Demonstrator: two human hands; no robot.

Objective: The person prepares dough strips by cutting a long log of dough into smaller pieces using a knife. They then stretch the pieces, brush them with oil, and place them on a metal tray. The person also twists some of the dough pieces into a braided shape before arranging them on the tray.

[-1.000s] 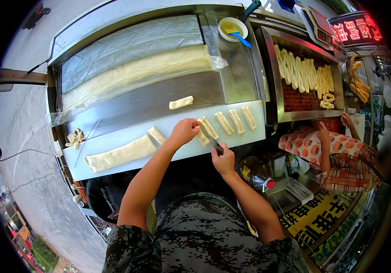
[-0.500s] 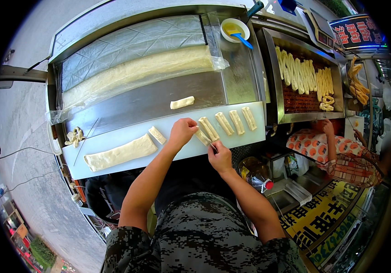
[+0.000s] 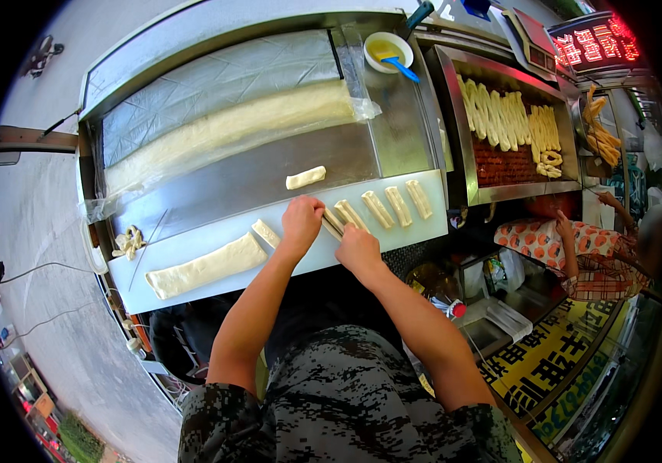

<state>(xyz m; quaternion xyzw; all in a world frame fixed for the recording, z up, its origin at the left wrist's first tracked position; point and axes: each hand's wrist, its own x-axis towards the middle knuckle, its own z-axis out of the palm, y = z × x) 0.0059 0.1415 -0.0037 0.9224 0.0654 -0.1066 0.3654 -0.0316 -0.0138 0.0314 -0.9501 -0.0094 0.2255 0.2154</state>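
My left hand and my right hand are closed at the two ends of a thin stick. The stick lies lengthwise along a short dough strip on the white cutting board; my fingers partly cover both. To the right, several grooved dough strips lie in a row, the nearest partly behind my right hand. Left of my left hand rest a small cut piece of dough and a long flat dough slab. Another dough piece sits just beyond the board.
A long dough roll lies under plastic film at the back. A white bowl holds yellow liquid and a blue-handled brush. At right, a metal tray carries pale dough sticks. Another person's patterned sleeve shows beyond an oil bottle.
My right hand has shifted slightly left and turned over the strip. My left hand has moved slightly down its far end, and the stick now spans between both hands. The view has tilted a little.
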